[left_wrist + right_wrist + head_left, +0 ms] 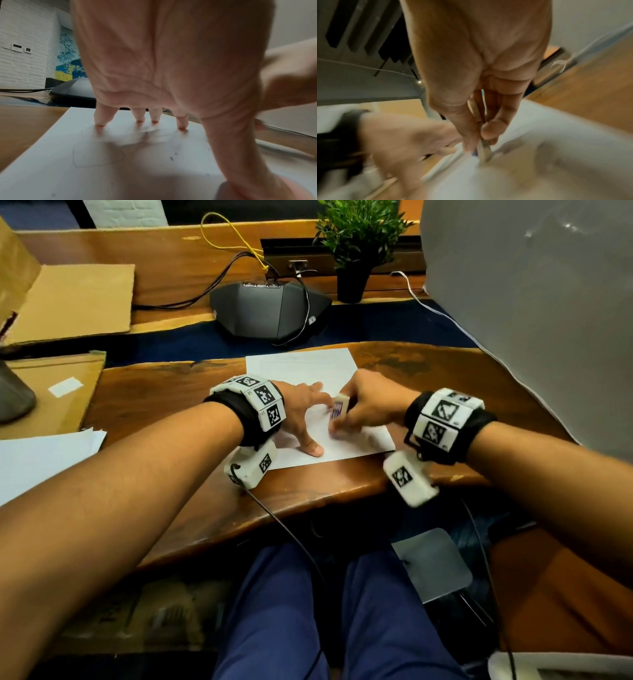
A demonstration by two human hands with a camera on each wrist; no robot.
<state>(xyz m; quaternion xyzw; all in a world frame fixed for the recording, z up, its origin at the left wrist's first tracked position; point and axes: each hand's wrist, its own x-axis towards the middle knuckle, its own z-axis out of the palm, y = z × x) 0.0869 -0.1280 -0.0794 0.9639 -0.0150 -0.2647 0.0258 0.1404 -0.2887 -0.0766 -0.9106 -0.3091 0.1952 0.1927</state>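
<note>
Eraser [338, 415] pinched in the right hand [373, 405] rubs pencilled paper [298, 364]; the left hand [301, 414], fingers spread flat, pins it close by. Short, light strokes should avoid creasing.

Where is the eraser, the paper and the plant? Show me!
eraser [338, 409]: head view, on its printed side.
paper [298, 366]: head view, on its bare far part.
plant [359, 231]: head view, on its green leaves.
</note>
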